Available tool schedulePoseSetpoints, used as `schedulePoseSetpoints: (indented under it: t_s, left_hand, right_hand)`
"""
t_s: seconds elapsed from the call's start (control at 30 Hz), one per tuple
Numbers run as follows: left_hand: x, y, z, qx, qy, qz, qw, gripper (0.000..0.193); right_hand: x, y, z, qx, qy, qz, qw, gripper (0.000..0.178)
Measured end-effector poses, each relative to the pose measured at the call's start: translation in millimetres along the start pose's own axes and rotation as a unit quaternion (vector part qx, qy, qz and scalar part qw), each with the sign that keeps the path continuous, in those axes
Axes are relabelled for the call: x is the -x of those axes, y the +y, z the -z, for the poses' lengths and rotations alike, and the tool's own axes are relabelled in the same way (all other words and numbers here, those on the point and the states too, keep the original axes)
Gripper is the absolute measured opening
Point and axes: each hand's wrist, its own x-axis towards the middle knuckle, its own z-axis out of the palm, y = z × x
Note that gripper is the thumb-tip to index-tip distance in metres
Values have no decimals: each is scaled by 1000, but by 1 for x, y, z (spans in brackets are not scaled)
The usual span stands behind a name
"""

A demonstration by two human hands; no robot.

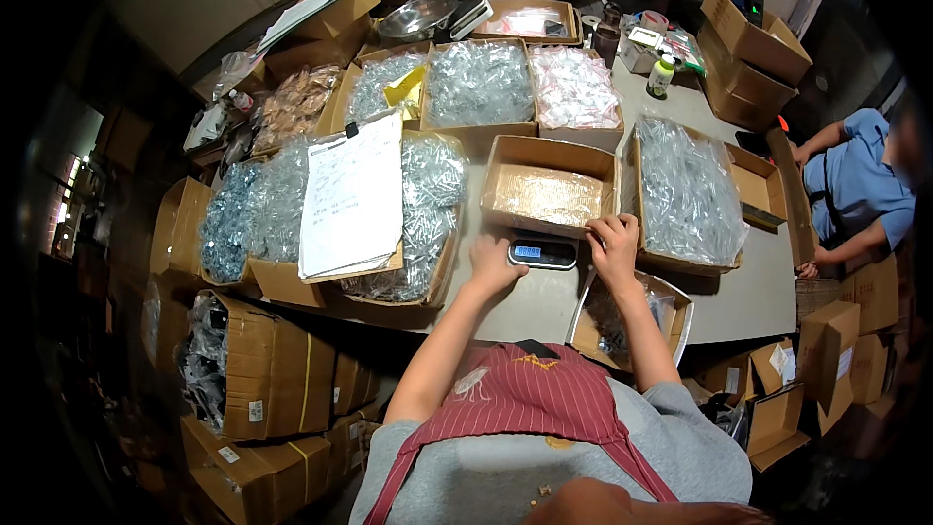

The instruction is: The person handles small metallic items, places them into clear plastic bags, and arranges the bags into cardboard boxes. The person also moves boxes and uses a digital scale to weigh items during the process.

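Observation:
An open cardboard box (550,142) with shiny brown tape across its bottom rests at the middle of the table. Just in front of it sits a digital scale (558,254) with a lit blue display; the box hides its rear part. Beside the scale's left end is my left hand (496,265), fingers stretched out, the thumb near the display's lower edge. My right hand (614,245) has its bent fingers on the box's front right corner. Under my right forearm lies a white-rimmed open box (680,331) with clear bags inside.
Boxes of bagged metal parts stand left (432,175), behind (481,83) and right (685,190). Papers on a clipboard (350,199) lie over the left boxes. A bottle (660,78) stands at the back right. A person in blue (860,180) is at the far right.

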Motion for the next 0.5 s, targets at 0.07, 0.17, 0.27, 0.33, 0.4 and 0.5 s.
schedulePoseSetpoints:
  t_s: [0.07,0.17,0.27,0.33,0.4,0.5]
  left_hand:
    - [0,-2,-2,0,-3,-2,1000,61]
    - [1,-4,-2,-1,-17,10,1000,58]
    - [3,-2,0,6,-16,17,1000,55]
    - [8,1,4,32,-13,15,999,53]
    - [19,6,7,45,35,10,998,50]
    - [45,2,5,82,106,-10,991,51]
  right_hand:
    - [-2,5,-2,-2,1,5,1000,19]
    - [-2,8,-2,-20,2,9,1000,23]
    - [0,10,2,-15,-25,10,1000,35]
    - [1,3,10,2,-44,9,999,43]
    - [1,-4,27,-25,-42,-3,999,48]
    - [13,-14,67,-50,-7,-9,999,48]
